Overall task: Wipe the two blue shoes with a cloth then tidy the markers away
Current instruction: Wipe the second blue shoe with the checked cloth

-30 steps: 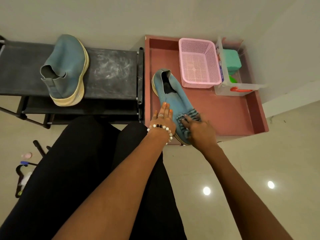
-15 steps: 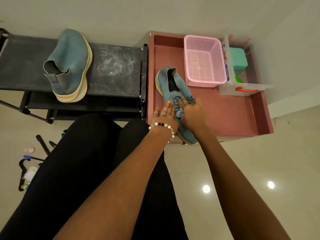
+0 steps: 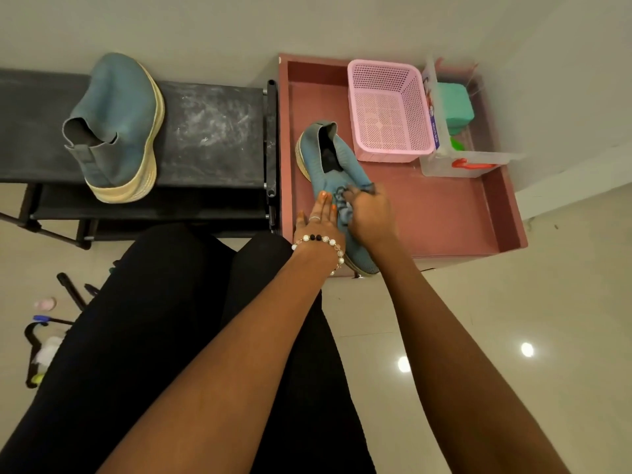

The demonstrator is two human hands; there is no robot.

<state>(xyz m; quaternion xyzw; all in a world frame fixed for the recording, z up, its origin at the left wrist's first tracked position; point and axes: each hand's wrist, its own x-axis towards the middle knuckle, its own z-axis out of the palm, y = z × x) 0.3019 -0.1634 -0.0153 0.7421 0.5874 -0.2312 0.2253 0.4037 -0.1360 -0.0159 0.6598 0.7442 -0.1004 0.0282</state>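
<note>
Tiled floor (image 3: 513,319) carries a pink tray (image 3: 444,217); since a second ago the right hand (image 3: 371,213), gripping the cloth (image 3: 343,206), has slid up the shoe (image 3: 328,165), left hand (image 3: 318,220) flat alongside.

Dim warm light, ceiling-lamp glare on floor (image 3: 478,371) (wide-angle bowing); soft focus

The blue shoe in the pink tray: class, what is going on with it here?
A person is wiping the blue shoe that lies in the pink tray. The right hand grips a bunched cloth against the shoe's upper, while the left hand rests flat on the shoe with straight fingers, steadying it. The second blue shoe sits untouched on the black rack. A pink basket stands empty in the tray.
</note>
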